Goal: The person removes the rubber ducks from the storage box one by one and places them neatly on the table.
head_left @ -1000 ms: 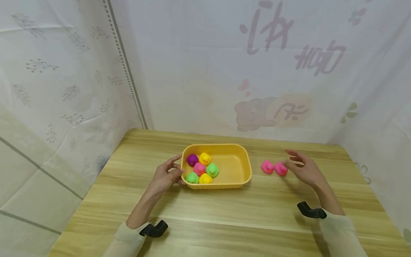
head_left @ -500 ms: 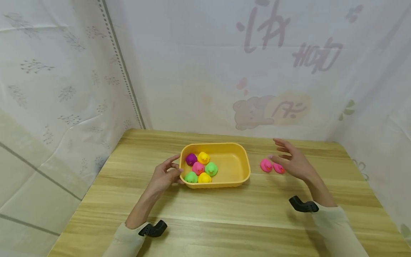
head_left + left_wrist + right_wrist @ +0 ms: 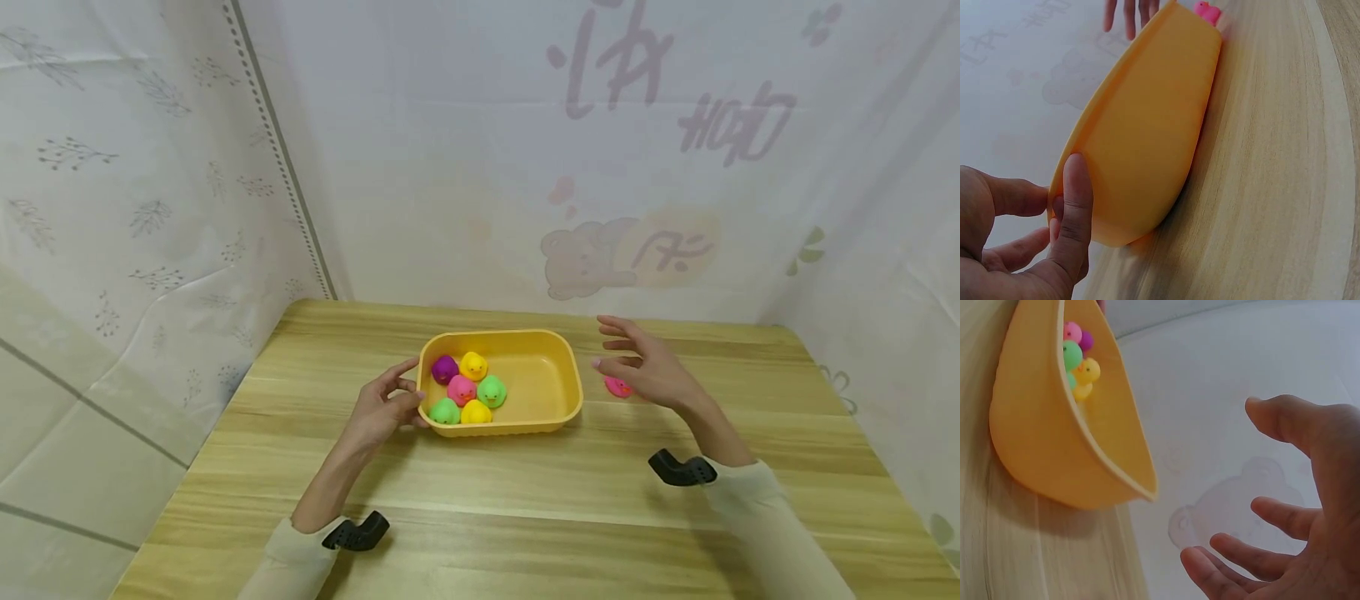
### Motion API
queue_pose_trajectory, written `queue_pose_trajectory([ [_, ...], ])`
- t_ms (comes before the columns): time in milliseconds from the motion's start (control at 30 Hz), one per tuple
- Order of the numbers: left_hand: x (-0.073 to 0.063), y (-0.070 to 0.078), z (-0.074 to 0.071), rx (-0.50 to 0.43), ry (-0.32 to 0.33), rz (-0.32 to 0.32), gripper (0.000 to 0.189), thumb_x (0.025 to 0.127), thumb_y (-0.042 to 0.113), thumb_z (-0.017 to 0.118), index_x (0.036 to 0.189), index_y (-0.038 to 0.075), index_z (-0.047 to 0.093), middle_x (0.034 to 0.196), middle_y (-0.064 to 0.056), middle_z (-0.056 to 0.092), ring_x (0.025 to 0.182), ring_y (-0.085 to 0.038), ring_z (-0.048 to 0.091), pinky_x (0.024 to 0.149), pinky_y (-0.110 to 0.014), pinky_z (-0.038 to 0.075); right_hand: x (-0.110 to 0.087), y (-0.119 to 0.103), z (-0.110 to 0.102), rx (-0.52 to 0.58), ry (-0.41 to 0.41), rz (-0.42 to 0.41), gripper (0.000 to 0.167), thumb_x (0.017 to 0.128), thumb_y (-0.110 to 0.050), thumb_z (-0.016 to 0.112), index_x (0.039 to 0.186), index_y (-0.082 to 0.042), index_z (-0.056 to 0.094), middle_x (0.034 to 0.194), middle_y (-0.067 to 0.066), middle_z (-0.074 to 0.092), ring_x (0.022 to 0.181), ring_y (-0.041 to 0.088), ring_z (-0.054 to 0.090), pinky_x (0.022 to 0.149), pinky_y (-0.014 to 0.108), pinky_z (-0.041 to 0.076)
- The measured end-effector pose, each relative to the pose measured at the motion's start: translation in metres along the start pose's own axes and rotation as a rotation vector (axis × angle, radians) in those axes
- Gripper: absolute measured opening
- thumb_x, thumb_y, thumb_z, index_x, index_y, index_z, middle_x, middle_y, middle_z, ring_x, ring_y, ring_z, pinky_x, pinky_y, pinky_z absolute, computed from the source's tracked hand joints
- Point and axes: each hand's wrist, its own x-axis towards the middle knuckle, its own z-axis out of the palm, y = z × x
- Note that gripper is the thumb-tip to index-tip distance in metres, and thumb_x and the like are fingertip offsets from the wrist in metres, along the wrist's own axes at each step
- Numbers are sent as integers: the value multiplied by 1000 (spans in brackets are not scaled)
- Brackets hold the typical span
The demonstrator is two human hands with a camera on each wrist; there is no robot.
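A yellow plastic bin (image 3: 501, 429) stands on the table, several small rubber ducks grouped at its left end: purple, yellow, green and pink. My left hand (image 3: 381, 408) holds that end, with the thumb (image 3: 1077, 187) along the bin's outer wall and other fingers at the rim. Right of the bin, my right hand (image 3: 647, 367) is raised over the table, fingers spread and nothing between them in the right wrist view. Beneath it a pink rubber duck (image 3: 618, 387) shows partly; the hand hides the second pink duck beside it.
The wooden table (image 3: 480, 517) extends in front of the bin and to both sides. A printed cloth (image 3: 450, 167) hangs behind the table's back edge. Each wrist wears a black mount, the right one (image 3: 682, 468) close over the table.
My right hand has moved left from beside the two pink ducks to over them, and now covers one. My left hand stays at the bin. The head view shifts slightly.
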Motion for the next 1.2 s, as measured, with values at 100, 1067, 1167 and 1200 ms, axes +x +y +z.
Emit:
queue_pose_trajectory([
  [100, 0, 0, 0, 1, 3, -1, 64, 96, -2, 62, 155, 10, 43, 106, -10, 50, 69, -17, 66, 70, -33, 68, 4, -3, 6, 14, -20, -8, 71, 98, -35, 70, 159, -21, 35, 160, 16, 40, 142, 42, 46, 117, 64, 43],
  [1067, -1, -1, -1, 2, -3, -4, 65, 95, -1, 61, 156, 11, 42, 107, -11, 51, 66, -17, 66, 70, -31, 68, 40, -30, 58, 90, -233, 39, 75, 94, -46, 72, 158, -23, 39, 157, 14, 46, 135, 34, 54, 110, 52, 53],
  [1167, 0, -1, 0, -6, -1, -6, 65, 95, -2, 61, 156, 11, 42, 107, -11, 51, 66, -17, 66, 69, -31, 68, 45, -30, 63, 142, -253, 53, 75, 94, -42, 73, 158, -20, 38, 156, 16, 46, 132, 34, 56, 109, 52, 55],
  [1200, 0, 0, 0, -8, 0, -6, 65, 95, -2, 61, 156, 10, 42, 107, -11, 50, 66, -17, 66, 69, -31, 68, 46, -30, 65, 158, -261, 57, 76, 94, -41, 73, 158, -19, 38, 156, 16, 46, 130, 33, 57, 108, 52, 56],
])
